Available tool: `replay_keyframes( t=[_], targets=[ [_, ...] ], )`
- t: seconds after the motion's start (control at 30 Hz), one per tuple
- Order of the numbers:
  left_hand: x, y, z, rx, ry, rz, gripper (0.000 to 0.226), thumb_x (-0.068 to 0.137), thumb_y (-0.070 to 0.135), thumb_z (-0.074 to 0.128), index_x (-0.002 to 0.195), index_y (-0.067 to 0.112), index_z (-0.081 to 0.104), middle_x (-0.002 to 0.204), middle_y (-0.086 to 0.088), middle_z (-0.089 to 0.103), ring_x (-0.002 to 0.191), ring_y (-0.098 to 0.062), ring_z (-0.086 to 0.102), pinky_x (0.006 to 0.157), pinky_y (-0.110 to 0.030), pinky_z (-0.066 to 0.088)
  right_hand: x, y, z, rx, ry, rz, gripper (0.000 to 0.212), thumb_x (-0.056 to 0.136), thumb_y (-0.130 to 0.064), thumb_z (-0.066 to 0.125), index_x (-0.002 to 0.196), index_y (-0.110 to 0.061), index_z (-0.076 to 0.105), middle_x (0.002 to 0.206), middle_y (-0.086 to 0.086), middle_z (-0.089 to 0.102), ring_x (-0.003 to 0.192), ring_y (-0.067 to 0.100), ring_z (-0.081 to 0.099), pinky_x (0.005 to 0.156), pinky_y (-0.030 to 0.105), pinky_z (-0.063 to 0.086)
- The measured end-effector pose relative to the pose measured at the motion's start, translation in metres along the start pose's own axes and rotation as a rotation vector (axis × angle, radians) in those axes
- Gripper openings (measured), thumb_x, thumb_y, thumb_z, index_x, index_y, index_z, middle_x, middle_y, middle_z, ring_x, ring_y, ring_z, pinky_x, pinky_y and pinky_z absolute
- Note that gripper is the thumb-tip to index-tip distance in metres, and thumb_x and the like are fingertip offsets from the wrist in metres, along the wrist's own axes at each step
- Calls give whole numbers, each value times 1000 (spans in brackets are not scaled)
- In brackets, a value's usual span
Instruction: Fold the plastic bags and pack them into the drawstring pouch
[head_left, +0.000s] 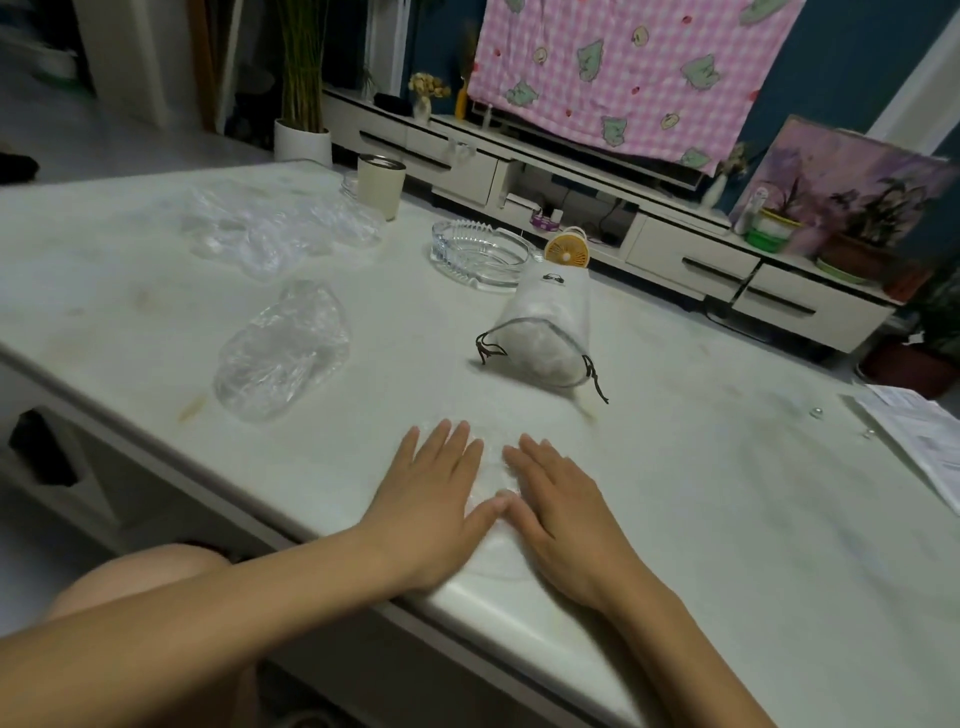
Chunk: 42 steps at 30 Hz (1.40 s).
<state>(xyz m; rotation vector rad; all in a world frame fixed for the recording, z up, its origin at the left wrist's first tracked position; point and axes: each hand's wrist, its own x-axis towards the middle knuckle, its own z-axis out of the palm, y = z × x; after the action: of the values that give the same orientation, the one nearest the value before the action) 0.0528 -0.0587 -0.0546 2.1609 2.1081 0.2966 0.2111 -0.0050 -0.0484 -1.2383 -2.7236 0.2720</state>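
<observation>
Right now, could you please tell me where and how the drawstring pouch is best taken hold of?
Probably pinch the corded rim of the drawstring pouch at the top of its mouth, coming from the near side: it lies on its side with the open mouth facing the person, leaving that hem exposed.

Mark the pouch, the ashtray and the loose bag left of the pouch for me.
Pouch (553, 304), head view, on its white side.
Ashtray (480, 255), head view, middle of the glass bowl.
Bag (283, 353), head view, its crumpled middle.
</observation>
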Motion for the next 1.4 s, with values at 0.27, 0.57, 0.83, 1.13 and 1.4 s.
replay_keyframes(
  t=[0.27,0.57,0.83,1.13,1.4],
  targets=[
    [-12,-9,-6,-28,-109,26,112,52,86,-7,149,31,-9,153,0,-26,142,-18,-25,113,-34,-18,-6,11,-4,-89,-124,114,75,86,-72,8,150,-34,-3,157,-12,-14,143,6,-19,117,34,-13],
    [-23,-36,-12,-194,342,487,40,97,46,32,95,20,62,93,3,62,82,-16,56,77,-26,37,-54,12,-28,431,-62,-13,38,78,-44,68,110,-46,48,123,-38,40,118,-18,35,93,0,26],
    [-15,-45,-7,-249,325,463,61,78,77,39,109,26,52,96,9,59,85,-4,48,74,-13,33,-28,18,-13,391,322,-4,14,96,-26,51,84,-25,59,82,-15,62,81,0,55,72,13,40],
    [20,-22,-11,-511,312,-163,39,98,42,40,69,17,47,67,4,54,76,-24,55,62,-32,33,1,16,-14,529,305,178,50,90,-49,53,65,-7,43,58,-6,40,56,8,34,56,28,30],
    [37,-23,-13,78,244,-289,42,99,46,33,122,12,39,113,-7,53,95,-28,60,57,-29,32,35,12,-10,88,302,498,38,94,-45,45,74,-12,47,65,-4,50,67,21,46,57,31,30]
  ],
)
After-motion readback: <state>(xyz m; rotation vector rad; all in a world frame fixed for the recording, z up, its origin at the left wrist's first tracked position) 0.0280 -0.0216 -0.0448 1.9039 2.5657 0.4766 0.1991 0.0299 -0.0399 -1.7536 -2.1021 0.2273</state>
